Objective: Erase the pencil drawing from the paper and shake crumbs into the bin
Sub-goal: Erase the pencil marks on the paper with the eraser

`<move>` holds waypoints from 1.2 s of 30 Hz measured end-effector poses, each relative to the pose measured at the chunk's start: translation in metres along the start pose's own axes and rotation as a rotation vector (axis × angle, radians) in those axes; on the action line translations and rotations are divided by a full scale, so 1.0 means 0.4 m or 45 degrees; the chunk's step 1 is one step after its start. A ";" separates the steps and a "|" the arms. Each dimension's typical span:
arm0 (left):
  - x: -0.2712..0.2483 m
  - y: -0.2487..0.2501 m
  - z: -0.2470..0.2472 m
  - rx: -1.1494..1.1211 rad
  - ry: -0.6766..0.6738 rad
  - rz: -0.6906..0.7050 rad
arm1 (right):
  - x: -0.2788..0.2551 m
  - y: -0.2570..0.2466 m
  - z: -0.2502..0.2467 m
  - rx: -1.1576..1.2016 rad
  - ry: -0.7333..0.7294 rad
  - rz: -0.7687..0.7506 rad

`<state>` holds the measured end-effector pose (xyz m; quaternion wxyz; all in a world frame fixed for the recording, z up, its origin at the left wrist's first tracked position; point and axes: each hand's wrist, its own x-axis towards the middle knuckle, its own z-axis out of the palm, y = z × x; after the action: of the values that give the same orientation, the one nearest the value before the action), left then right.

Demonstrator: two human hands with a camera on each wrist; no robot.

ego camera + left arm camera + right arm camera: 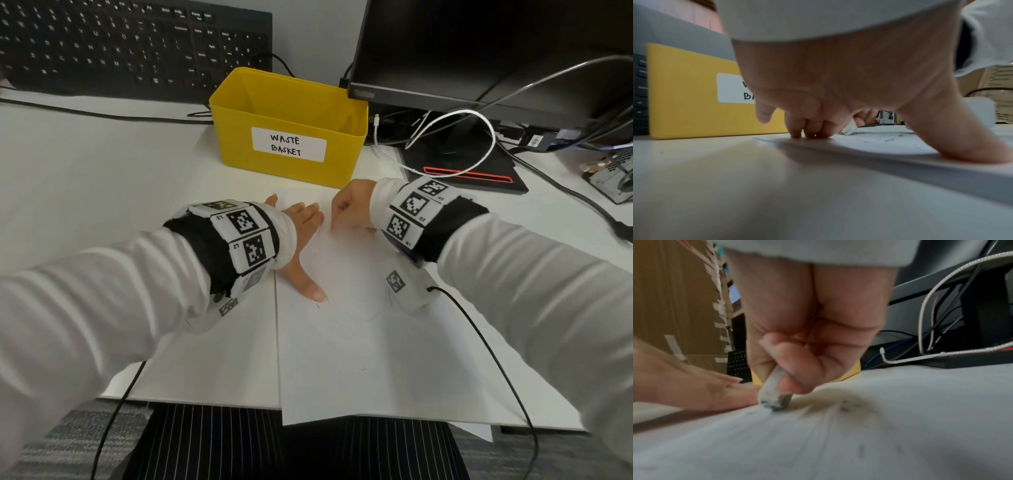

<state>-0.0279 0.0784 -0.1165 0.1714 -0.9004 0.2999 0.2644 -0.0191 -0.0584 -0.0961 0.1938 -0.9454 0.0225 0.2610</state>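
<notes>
A white sheet of paper lies on the desk, its near edge hanging over the desk front. Faint pencil marks and dark crumbs show on it. My left hand lies flat with straight fingers, pressing the paper's far left part. My right hand pinches a white eraser, whose dirty tip touches the paper beside the left fingers. The yellow bin labelled WASTE BASKET stands just beyond the paper.
A black keyboard sits at the back left. A monitor with its stand, a white braided cable and black cables crowd the back right. Bare white desk lies to the left of the paper.
</notes>
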 end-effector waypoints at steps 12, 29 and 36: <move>0.000 0.000 0.001 0.011 -0.001 -0.016 | -0.001 0.027 0.003 0.052 0.040 -0.025; -0.007 0.000 -0.002 0.010 0.004 -0.012 | 0.018 0.029 0.001 0.047 0.209 0.029; -0.006 0.000 -0.002 0.014 0.011 0.004 | -0.028 0.047 0.024 -0.046 -0.015 -0.042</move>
<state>-0.0293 0.0791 -0.1145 0.1748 -0.9001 0.3035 0.2593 -0.0361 -0.0728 -0.1046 0.1813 -0.9474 0.0009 0.2638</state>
